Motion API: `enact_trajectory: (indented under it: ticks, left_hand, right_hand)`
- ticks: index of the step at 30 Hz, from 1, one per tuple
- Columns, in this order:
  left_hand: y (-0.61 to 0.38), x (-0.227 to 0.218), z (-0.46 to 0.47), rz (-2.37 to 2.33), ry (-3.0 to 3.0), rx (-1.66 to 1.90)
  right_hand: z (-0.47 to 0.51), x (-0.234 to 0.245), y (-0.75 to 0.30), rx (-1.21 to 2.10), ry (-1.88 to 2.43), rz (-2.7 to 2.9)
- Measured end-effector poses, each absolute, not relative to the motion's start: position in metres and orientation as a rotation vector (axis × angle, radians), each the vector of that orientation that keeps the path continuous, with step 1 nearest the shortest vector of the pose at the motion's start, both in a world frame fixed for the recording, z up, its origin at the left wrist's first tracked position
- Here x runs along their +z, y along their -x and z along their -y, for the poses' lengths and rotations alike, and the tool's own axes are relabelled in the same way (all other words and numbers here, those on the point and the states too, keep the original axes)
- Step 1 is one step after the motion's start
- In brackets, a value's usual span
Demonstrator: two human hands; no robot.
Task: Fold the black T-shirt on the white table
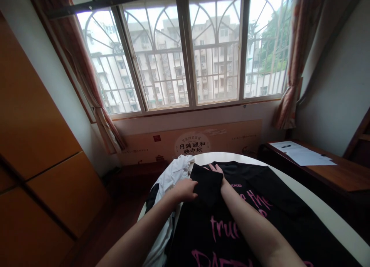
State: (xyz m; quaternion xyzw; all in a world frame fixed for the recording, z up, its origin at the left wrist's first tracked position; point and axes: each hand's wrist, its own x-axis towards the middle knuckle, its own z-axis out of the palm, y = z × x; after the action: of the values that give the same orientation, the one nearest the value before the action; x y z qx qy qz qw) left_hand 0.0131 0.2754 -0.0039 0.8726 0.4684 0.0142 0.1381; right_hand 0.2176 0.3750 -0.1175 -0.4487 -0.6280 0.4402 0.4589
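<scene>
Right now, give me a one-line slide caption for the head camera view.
Left hand and right hand fold a sleeve of the black pink-lettered cotton T-shirt on a round white table, beside a white crumpled garment.

On the cardboard panel (190, 141) leaning under the window I can read a round emblem with "月满颐和" over "映中秋"; a small arc of letters above it is too blurred for me to make out. The black T-shirt (260, 217) spread on the bench carries pink handwriting-style print: I read "the", "true" and, partly cut off at the bottom edge, "DARE". A small pink line near the collar ends in "ICATED".
</scene>
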Motion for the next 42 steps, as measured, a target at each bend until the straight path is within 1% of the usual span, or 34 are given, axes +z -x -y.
enact_trajectory:
  ticks: [3,5,7,10,14,19,23,28,30,33,36,39,42]
  left_hand:
    - [-0.008,-0.017,-0.267,-1.335,-2.689,-0.155]
    - [-0.007,-0.026,-0.262,-1.337,-2.818,-0.282]
    - [-0.005,-0.033,-0.259,-1.347,-2.912,-0.371]
    - [-0.001,-0.039,-0.256,-1.4,-2.996,-0.459]
    - [0.001,-0.05,-0.255,-1.523,-3.022,-0.403]
    - [0.001,-0.063,-0.257,-1.635,-3.003,-0.294]
    - [0.002,-0.076,-0.258,-1.608,-3.0,-0.331]
    - [0.006,-0.096,-0.259,-1.709,-2.849,-0.491]
    - [0.007,-0.098,-0.26,-1.722,-2.783,-0.475]
    - [0.004,-0.095,-0.264,-1.606,-2.767,-0.391]
    - [-0.009,-0.088,-0.273,-1.486,-2.764,-0.221]
    - [-0.028,-0.084,-0.288,-1.561,-2.682,-0.063]
    - [-0.044,-0.083,-0.31,-1.701,-2.59,0.021]
  right_hand:
    - [-0.375,-0.114,-0.239,1.251,1.169,1.358]
    - [-0.378,-0.112,-0.245,1.287,1.23,1.26]
    - [-0.383,-0.109,-0.244,1.259,1.313,1.196]
    - [-0.395,-0.102,-0.237,1.134,1.428,1.196]
    - [-0.416,-0.089,-0.217,0.987,1.487,1.376]
    - [-0.443,-0.079,-0.181,0.978,1.489,1.652]
    - [-0.457,-0.086,-0.157,0.974,1.465,1.774]
    - [-0.458,-0.104,-0.141,0.85,1.464,1.867]
    - [-0.455,-0.105,-0.141,0.763,1.466,1.904]
    - [-0.448,-0.099,-0.146,0.578,1.44,1.925]
    - [-0.433,-0.087,-0.156,0.403,1.325,1.945]
    - [-0.411,-0.081,-0.172,0.302,1.188,1.98]
    - [-0.387,-0.082,-0.203,0.241,1.154,1.97]
